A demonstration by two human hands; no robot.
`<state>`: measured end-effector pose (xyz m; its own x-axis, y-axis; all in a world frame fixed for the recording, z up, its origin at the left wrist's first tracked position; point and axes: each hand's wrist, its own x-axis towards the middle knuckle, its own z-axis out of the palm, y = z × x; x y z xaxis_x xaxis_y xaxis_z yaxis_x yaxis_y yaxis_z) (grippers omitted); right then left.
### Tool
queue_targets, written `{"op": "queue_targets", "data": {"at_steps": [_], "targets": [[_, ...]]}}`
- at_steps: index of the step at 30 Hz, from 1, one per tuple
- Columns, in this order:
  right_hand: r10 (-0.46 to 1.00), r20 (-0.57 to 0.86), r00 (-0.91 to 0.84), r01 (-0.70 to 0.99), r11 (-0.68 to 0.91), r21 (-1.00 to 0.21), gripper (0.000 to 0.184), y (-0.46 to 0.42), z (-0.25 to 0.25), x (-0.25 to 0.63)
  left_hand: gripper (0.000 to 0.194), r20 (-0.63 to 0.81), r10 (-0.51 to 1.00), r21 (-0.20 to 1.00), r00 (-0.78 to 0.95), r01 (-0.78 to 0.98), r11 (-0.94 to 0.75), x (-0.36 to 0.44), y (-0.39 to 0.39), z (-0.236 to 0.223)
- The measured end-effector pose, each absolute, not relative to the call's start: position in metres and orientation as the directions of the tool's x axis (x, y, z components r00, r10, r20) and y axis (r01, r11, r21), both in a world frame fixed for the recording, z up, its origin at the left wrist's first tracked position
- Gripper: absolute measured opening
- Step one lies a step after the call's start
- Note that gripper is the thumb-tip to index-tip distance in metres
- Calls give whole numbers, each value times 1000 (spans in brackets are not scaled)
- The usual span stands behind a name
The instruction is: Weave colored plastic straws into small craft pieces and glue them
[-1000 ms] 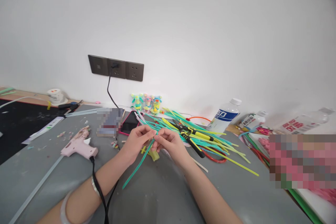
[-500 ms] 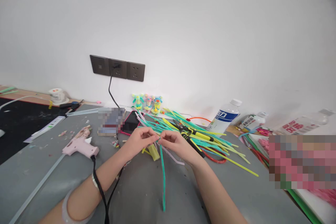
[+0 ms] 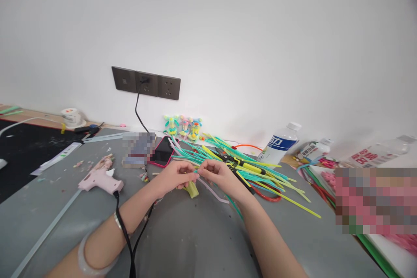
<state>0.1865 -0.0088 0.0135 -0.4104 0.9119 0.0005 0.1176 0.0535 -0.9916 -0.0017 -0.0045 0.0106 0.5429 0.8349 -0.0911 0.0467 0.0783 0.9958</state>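
Centrally, above the grey counter [image 3: 195, 247], the left hand [image 3: 177, 177] and the right hand [image 3: 215, 174] meet almost tip to tip, both closed to a narrow pinch. Between them they hold a thin, fuzzy teal craft stem, of which only a small bit shows at the fingertips; a teal length [image 3: 235, 208] of the same kind slants out from under the right wrist toward the forearm. How tightly each hand grips, I cannot tell.

Just below the fingers lies a bunched yellow-green fuzzy piece [image 3: 192, 190], partly covered by the left hand, and beside it a bent pale lilac stem [image 3: 213, 194] runs toward the right wrist. Beyond the right hand spreads a loose pile of teal and yellow fuzzy stems [image 3: 276, 177], with black-and-yellow handled pliers [image 3: 253, 167] resting on it and a curved red stem [image 3: 269, 198] at its near edge. A clear plastic bottle with a blue-and-white label [image 3: 282, 143] stands behind the pile. Against the wall sit three small multicoloured fuzzy figures [image 3: 185, 126]. Left of the hands are a black-screened phone with a pink edge [image 3: 161, 152] and, farther off, a pink pistol-shaped glue gun [image 3: 101, 180] with a black cable [image 3: 132, 254].
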Motion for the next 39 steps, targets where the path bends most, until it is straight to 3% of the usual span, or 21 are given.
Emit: {"op": "queue_targets", "data": {"at_steps": [8, 16, 22, 29, 33, 39], "targets": [[909, 15, -417, 116, 70, -991, 35, -14, 22, 186, 36, -51, 852, 999, 522, 23, 45, -2, -4, 11], [882, -114, -457, 73, -90, -993, 37, -14, 20, 183, 35, 5, 892, 997, 452, -68, 29, -1, -4, 13], [941, -2, -338, -66, -25, -998, 37, -15, 12, 167, 35, -77, 906, 926, 417, -308, 220, 5, -9, 11], [979, 73, -190, -142, 46, -989, 39, -15, 6, 155, 33, -23, 951, 909, 309, -388, 148, 12, -12, 7], [972, 68, -223, -101, 46, -994, 38, -13, 11, 164, 36, -50, 936, 918, 348, -354, 180, 11, -11, 9], [930, -39, -365, 78, -11, -997, 37, -9, 21, 190, 43, -81, 894, 991, 440, -57, 118, 1, -5, 10]]}}
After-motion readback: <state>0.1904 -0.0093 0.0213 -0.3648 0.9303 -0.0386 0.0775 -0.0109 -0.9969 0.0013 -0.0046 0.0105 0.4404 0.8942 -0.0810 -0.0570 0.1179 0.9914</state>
